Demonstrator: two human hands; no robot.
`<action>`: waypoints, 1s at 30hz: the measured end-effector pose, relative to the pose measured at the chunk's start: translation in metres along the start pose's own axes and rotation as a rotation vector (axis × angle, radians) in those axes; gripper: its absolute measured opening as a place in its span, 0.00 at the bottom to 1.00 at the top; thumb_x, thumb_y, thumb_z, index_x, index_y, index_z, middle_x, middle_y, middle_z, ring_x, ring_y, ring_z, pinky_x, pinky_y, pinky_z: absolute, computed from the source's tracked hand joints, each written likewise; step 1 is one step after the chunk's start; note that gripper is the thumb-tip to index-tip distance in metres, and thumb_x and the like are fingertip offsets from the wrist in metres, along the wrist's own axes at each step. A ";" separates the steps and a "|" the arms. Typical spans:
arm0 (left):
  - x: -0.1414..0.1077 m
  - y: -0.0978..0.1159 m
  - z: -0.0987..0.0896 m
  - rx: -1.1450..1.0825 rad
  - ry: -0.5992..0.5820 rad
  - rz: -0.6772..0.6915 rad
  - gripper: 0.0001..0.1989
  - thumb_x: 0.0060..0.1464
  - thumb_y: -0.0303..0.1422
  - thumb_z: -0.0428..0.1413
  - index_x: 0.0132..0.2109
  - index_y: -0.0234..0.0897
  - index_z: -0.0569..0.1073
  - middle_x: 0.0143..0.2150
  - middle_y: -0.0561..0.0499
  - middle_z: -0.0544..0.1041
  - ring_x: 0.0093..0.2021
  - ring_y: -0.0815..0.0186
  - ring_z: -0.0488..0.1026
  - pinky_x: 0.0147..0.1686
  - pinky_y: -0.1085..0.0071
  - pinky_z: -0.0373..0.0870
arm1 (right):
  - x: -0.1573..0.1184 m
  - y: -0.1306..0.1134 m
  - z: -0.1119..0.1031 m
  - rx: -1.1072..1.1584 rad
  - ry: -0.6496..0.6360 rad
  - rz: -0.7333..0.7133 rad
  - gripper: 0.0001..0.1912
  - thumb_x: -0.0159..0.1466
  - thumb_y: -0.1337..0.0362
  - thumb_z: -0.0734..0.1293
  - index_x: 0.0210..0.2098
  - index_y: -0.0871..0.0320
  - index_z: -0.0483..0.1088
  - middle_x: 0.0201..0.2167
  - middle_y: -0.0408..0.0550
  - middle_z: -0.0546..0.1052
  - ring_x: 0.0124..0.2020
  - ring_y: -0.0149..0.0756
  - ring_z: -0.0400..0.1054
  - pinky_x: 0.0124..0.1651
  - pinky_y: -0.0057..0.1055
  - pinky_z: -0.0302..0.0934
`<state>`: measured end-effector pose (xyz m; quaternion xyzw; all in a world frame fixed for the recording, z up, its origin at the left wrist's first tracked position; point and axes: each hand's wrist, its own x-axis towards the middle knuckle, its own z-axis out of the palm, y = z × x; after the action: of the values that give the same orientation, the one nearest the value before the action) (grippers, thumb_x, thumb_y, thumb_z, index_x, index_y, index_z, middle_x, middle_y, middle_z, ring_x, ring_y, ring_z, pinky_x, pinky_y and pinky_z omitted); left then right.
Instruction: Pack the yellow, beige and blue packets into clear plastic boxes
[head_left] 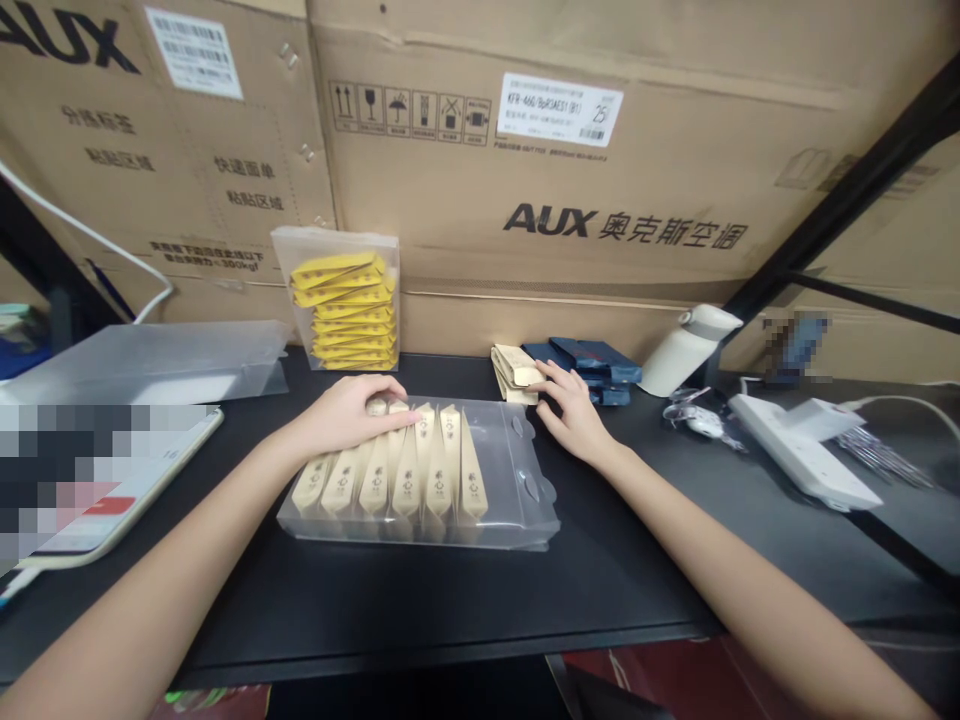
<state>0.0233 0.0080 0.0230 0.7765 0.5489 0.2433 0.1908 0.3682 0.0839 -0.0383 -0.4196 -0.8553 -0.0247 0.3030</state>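
A clear plastic box (510, 500) lies on the black table, its flapped end to the right. Several cream packets (405, 480) stand in a row inside it, and the right part of the box holds none. My left hand (349, 410) rests over the box's back left part, fingers curved against the packets there. Behind the box's right end, my right hand (571, 412) touches a small stack of cream packets (512, 372) with its fingertips, the fingers spread. Dark blue packets (589, 362) lie beside that stack.
An upright clear box of yellow packets (352, 310) stands at the back. Clear plastic sleeves (165, 355) and a tablet (150, 480) lie left. A white bottle (686, 350), bundled cable and power strip (806, 450) are right; cardboard boxes (450, 220) form the back.
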 end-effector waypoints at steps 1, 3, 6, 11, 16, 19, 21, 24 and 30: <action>0.000 0.000 0.000 0.000 0.000 0.001 0.23 0.50 0.55 0.56 0.40 0.40 0.76 0.42 0.50 0.80 0.45 0.55 0.74 0.45 0.64 0.67 | 0.000 -0.001 0.000 -0.014 0.008 -0.006 0.14 0.63 0.67 0.59 0.45 0.57 0.71 0.62 0.58 0.66 0.67 0.53 0.53 0.64 0.62 0.42; 0.000 0.001 0.000 -0.001 0.000 0.000 0.23 0.50 0.55 0.56 0.40 0.40 0.76 0.42 0.50 0.80 0.45 0.56 0.75 0.45 0.64 0.67 | 0.000 -0.003 0.000 -0.027 0.025 -0.012 0.13 0.63 0.67 0.58 0.45 0.56 0.70 0.61 0.58 0.67 0.66 0.53 0.55 0.65 0.63 0.39; 0.000 0.001 0.000 -0.002 -0.001 -0.002 0.23 0.50 0.55 0.56 0.40 0.40 0.76 0.42 0.50 0.80 0.45 0.56 0.75 0.45 0.64 0.67 | 0.000 -0.002 0.001 -0.023 0.056 -0.004 0.13 0.64 0.66 0.59 0.46 0.56 0.69 0.61 0.59 0.67 0.65 0.52 0.56 0.64 0.62 0.41; 0.000 0.000 0.000 -0.001 -0.001 0.007 0.23 0.50 0.55 0.56 0.40 0.40 0.76 0.42 0.50 0.80 0.45 0.55 0.75 0.46 0.63 0.67 | -0.001 -0.001 0.001 -0.065 0.062 -0.006 0.15 0.64 0.65 0.59 0.49 0.58 0.69 0.64 0.62 0.63 0.66 0.53 0.55 0.64 0.61 0.43; 0.000 -0.001 0.000 -0.004 -0.001 0.007 0.23 0.50 0.55 0.56 0.40 0.41 0.76 0.42 0.50 0.80 0.45 0.55 0.75 0.46 0.63 0.67 | 0.000 -0.006 -0.002 -0.133 0.031 -0.045 0.18 0.66 0.64 0.58 0.53 0.58 0.68 0.68 0.62 0.54 0.69 0.54 0.47 0.65 0.61 0.38; 0.000 -0.001 0.000 -0.001 0.002 0.009 0.23 0.50 0.55 0.56 0.40 0.40 0.76 0.42 0.51 0.80 0.44 0.55 0.75 0.45 0.63 0.67 | 0.000 -0.005 -0.002 -0.103 0.035 -0.034 0.16 0.66 0.64 0.58 0.51 0.57 0.68 0.67 0.62 0.58 0.69 0.52 0.50 0.65 0.60 0.39; 0.000 -0.001 0.000 -0.003 0.005 0.013 0.23 0.50 0.55 0.56 0.40 0.40 0.76 0.41 0.51 0.80 0.44 0.56 0.75 0.45 0.64 0.67 | 0.000 -0.004 -0.002 -0.085 0.042 -0.017 0.15 0.67 0.63 0.58 0.51 0.57 0.67 0.65 0.62 0.60 0.67 0.50 0.53 0.65 0.60 0.41; 0.000 -0.002 0.001 -0.007 0.008 0.016 0.22 0.50 0.54 0.56 0.39 0.40 0.76 0.41 0.51 0.80 0.44 0.56 0.75 0.45 0.64 0.67 | 0.000 -0.005 -0.003 -0.115 0.026 -0.028 0.17 0.67 0.63 0.57 0.53 0.59 0.67 0.66 0.64 0.58 0.67 0.50 0.52 0.65 0.58 0.42; 0.001 -0.005 0.002 -0.003 0.012 0.013 0.22 0.50 0.54 0.57 0.40 0.41 0.76 0.42 0.51 0.80 0.45 0.56 0.75 0.46 0.63 0.67 | 0.004 -0.017 -0.007 -0.365 -0.111 -0.071 0.17 0.68 0.63 0.58 0.52 0.58 0.71 0.72 0.58 0.40 0.71 0.65 0.32 0.64 0.64 0.37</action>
<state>0.0212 0.0109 0.0187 0.7784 0.5448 0.2498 0.1871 0.3572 0.0738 -0.0271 -0.4381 -0.8661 -0.1671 0.1732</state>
